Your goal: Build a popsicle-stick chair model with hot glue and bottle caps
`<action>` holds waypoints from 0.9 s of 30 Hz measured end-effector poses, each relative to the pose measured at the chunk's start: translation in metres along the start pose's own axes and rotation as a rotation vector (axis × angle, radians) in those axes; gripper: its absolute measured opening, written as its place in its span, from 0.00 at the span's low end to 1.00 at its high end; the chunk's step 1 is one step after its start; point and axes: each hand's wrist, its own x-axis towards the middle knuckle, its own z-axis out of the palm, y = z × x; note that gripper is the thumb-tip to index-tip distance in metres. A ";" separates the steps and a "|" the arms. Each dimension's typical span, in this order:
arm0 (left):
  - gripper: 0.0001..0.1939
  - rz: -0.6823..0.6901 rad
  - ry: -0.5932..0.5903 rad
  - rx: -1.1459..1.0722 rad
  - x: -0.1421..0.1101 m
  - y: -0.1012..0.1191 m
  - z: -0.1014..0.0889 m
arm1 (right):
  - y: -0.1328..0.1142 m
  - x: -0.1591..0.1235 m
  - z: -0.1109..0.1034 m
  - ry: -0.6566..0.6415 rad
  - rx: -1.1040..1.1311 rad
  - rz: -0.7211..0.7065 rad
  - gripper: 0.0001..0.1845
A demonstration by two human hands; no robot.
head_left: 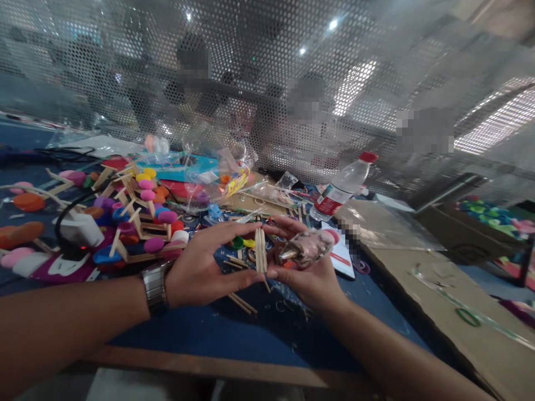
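My left hand (207,262), with a metal watch on the wrist, pinches a small bundle of flat wooden sticks (260,250) between thumb and fingertips. The sticks stand side by side, lengthwise between the two hands. My right hand (309,278) is wrapped round a pink hot glue gun (307,248), whose crusted metal nozzle points left towards the sticks. The right thumb and fingertips also touch the bundle's right side. Below, loose wooden sticks (242,303) lie on the blue tabletop (200,334).
Left, stick frames with coloured round pieces (146,217) crowd a white plug (79,228) with a black cable. A red-capped plastic bottle (343,186) stands behind my right hand. Cardboard (434,278) covers the right side. A perforated metal screen (251,67) rises at the back, people behind it.
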 end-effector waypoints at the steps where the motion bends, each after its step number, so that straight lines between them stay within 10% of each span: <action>1: 0.29 0.005 0.009 0.004 0.000 0.000 0.000 | 0.000 0.000 0.000 0.000 -0.001 0.000 0.43; 27: 0.30 0.038 0.040 0.008 -0.001 -0.004 0.001 | 0.002 0.002 0.001 -0.005 0.063 0.023 0.42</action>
